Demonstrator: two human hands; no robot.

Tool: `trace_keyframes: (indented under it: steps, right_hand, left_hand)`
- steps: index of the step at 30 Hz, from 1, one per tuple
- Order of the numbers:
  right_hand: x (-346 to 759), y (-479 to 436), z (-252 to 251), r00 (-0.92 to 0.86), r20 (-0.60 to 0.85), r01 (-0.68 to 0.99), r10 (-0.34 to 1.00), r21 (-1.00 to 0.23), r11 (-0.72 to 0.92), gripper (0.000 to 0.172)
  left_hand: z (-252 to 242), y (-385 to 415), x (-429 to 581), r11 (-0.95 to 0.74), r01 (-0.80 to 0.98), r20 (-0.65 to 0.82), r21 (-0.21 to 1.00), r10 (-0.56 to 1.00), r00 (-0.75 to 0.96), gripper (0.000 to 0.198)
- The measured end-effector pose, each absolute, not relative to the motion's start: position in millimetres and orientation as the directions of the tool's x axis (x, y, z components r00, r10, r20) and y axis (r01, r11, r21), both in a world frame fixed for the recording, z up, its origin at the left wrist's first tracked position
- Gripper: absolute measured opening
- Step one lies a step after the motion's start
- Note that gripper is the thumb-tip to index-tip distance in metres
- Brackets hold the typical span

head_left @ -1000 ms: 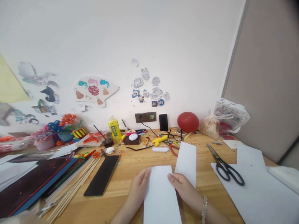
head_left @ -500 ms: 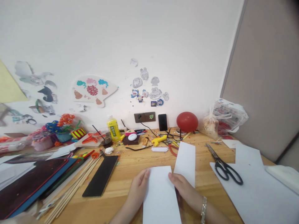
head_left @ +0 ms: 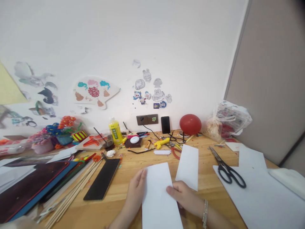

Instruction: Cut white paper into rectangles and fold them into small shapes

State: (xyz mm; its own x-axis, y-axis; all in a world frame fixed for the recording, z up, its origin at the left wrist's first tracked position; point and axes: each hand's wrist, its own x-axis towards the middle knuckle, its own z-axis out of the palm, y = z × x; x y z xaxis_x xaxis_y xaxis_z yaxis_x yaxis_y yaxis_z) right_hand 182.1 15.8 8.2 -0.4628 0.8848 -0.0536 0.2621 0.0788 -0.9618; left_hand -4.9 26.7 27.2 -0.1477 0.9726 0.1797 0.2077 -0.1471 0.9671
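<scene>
A white strip of paper [head_left: 159,194] lies lengthwise in front of me on the wooden table [head_left: 133,165]. My left hand [head_left: 135,188] holds its left edge, fingers together along the side. My right hand [head_left: 181,196], with a bracelet on the wrist, grips the right edge with the thumb on top of the sheet. A second white strip [head_left: 188,166] lies just beyond my right hand.
Black-handled scissors [head_left: 226,169] rest on a large white sheet [head_left: 262,197] at the right. A black strip [head_left: 102,178], wooden sticks [head_left: 76,190] and dark boards [head_left: 30,186] lie left. A yellow bottle [head_left: 115,130], red balloon [head_left: 190,124], phone [head_left: 165,124] and plastic bag [head_left: 231,121] stand by the wall.
The paper strip has shifted left and farther up the table, and both hands moved with it, the right hand sliding lower along the edge.
</scene>
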Motion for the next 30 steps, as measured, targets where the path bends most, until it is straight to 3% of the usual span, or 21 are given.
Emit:
trace_keyframes:
  steps: [17,30]
  right_hand:
    - [180.4,9.2,4.8,-0.526,0.004,0.341,0.851,-0.915,0.215,0.039]
    - [182.9,15.3,-1.8,-0.511,0.027,0.362,0.859,-0.900,0.243,0.046]
  left_hand:
    - [32.5,30.0,-16.3,-0.157,0.104,0.185,0.982,0.899,-0.398,0.049]
    - [22.6,42.9,-35.1,-0.132,-0.020,0.095,0.991,0.804,-0.587,0.047]
